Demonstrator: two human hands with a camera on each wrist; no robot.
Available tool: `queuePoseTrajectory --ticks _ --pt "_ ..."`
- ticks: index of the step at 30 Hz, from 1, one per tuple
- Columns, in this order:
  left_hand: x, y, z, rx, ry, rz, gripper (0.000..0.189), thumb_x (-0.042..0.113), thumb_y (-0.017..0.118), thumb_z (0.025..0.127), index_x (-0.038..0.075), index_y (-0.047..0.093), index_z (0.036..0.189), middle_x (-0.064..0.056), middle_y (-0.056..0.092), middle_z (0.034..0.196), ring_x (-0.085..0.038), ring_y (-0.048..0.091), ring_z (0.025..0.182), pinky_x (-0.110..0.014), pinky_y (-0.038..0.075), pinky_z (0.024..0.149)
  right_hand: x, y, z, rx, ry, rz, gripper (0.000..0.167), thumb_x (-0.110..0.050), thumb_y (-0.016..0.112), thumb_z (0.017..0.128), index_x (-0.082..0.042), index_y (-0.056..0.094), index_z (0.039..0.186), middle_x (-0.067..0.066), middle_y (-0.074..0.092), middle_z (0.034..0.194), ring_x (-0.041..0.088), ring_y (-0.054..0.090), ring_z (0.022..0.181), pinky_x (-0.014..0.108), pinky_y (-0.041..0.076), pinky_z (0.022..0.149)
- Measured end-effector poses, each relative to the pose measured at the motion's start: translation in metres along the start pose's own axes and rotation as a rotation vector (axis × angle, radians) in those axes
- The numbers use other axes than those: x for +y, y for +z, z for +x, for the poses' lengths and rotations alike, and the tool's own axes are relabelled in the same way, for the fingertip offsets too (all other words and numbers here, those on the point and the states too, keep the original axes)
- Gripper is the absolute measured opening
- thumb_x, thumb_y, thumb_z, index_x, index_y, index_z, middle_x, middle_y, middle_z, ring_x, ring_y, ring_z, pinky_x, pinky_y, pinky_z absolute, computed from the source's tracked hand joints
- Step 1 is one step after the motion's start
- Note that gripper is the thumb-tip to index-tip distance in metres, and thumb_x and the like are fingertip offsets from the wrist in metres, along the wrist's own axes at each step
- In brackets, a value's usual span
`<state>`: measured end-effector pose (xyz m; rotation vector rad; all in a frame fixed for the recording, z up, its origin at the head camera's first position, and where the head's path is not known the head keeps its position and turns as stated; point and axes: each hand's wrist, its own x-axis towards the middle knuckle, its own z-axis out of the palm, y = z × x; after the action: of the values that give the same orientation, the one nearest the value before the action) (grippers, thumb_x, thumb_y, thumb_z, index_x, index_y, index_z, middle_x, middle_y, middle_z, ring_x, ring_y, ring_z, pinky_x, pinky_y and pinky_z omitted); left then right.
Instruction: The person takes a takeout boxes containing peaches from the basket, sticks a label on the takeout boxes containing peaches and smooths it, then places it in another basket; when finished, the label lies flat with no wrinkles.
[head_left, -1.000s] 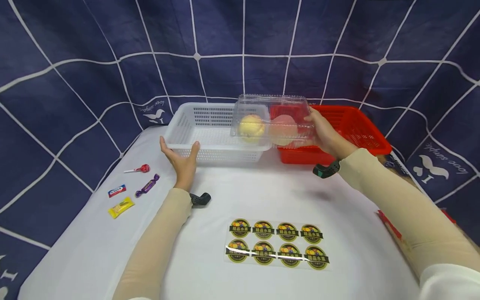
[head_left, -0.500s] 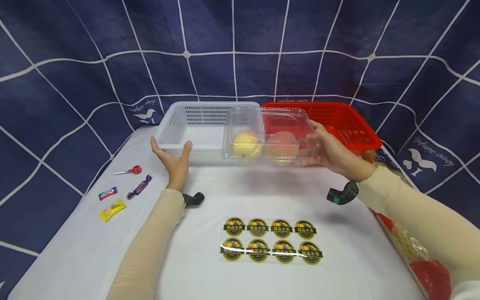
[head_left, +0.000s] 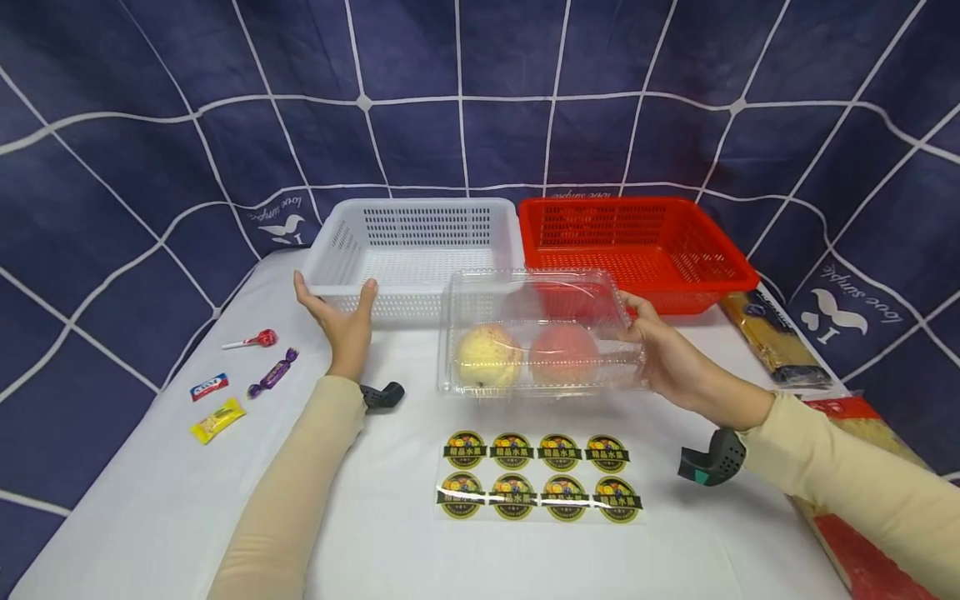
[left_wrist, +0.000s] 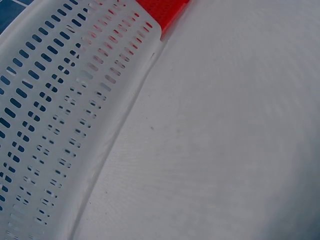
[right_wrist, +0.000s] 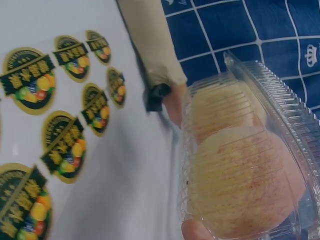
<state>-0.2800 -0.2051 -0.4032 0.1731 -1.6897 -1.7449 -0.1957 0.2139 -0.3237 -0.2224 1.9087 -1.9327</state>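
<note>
My right hand (head_left: 678,367) grips the right end of a clear plastic clamshell box (head_left: 540,292), held above the table. Two round fruits that look like peaches sit inside, a yellowish peach (head_left: 489,357) on the left and a pinker peach (head_left: 564,354) on the right. In the right wrist view the speckled front peach (right_wrist: 245,182) shows through the ribbed plastic. At the front left of a white slotted basket (head_left: 416,302), my left hand (head_left: 341,329) has thumb and fingers spread against its front side. The left wrist view shows the basket's slotted wall (left_wrist: 60,105) but no hand.
A red basket (head_left: 637,298) stands right of the white one. A clear sheet of round fruit stickers (head_left: 540,475) lies nearer me. At left are a lollipop (head_left: 264,337), a purple-wrapped candy (head_left: 273,373) and two small packets; at right, flat packages (head_left: 776,337).
My right hand has brought the clamshell box toward me and down, from over the baskets to in front of them. The left hand has stayed at the white basket.
</note>
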Motion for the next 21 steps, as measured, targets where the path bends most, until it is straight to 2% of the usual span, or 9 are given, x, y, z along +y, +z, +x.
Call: queuePoseTrajectory --ticks 2,5,10,15,18,21 --pt "0.011 0.001 -0.004 -0.007 -0.011 -0.008 0.109 0.017 0.078 0.098 0.011 -0.003 0.172 -0.011 -0.001 0.18 -0.02 0.006 0.166 -0.016 0.005 0.126 0.007 0.0 -0.002 -0.002 -0.002 0.008 0.076 -0.014 0.036 0.099 -0.023 0.001 0.167 0.019 0.03 0.157 0.03 0.057 0.123 0.046 0.06 0.092" --pt "0.02 0.001 -0.007 -0.011 -0.026 -0.015 0.108 0.018 0.077 0.099 0.011 -0.003 0.172 -0.009 -0.003 0.181 -0.016 0.003 0.166 -0.015 0.003 0.125 0.019 -0.001 -0.002 0.006 -0.005 0.011 0.075 -0.012 0.035 0.097 -0.021 0.003 0.164 0.02 0.033 0.152 0.023 0.063 0.114 0.043 0.06 0.091" --pt "0.023 0.002 -0.007 0.0 -0.015 -0.019 0.108 0.015 0.077 0.099 0.011 -0.002 0.172 -0.013 -0.002 0.18 -0.017 0.007 0.165 -0.015 0.005 0.125 0.035 0.0 0.003 0.038 0.025 0.019 0.072 -0.01 0.036 0.094 -0.025 0.008 0.159 0.013 0.045 0.143 0.018 0.063 0.109 0.045 0.056 0.093" --pt "0.023 0.002 -0.009 0.006 -0.029 -0.012 0.109 0.015 0.078 0.098 0.012 -0.002 0.172 -0.011 -0.001 0.181 -0.015 0.008 0.165 -0.014 0.005 0.125 0.049 -0.001 0.011 0.061 0.049 0.036 0.073 -0.01 0.037 0.094 -0.026 0.007 0.158 0.001 0.054 0.126 0.023 0.058 0.107 0.047 0.054 0.093" --pt "0.023 0.001 -0.01 0.006 -0.037 -0.004 0.108 0.015 0.078 0.098 0.012 -0.001 0.172 -0.01 -0.001 0.181 -0.015 0.008 0.165 -0.015 0.004 0.125 0.052 -0.001 0.017 0.067 0.052 0.058 0.073 -0.01 0.037 0.094 -0.024 0.004 0.158 0.007 0.049 0.128 0.028 0.057 0.11 0.046 0.056 0.093" --pt "0.018 0.001 -0.008 0.005 -0.032 -0.003 0.108 0.014 0.078 0.098 0.011 -0.001 0.172 -0.012 0.0 0.181 -0.018 0.008 0.165 -0.017 0.004 0.126 0.052 0.0 0.022 0.061 0.053 0.051 0.077 -0.011 0.036 0.094 -0.021 -0.003 0.16 0.019 0.037 0.139 0.037 0.052 0.119 0.044 0.055 0.094"
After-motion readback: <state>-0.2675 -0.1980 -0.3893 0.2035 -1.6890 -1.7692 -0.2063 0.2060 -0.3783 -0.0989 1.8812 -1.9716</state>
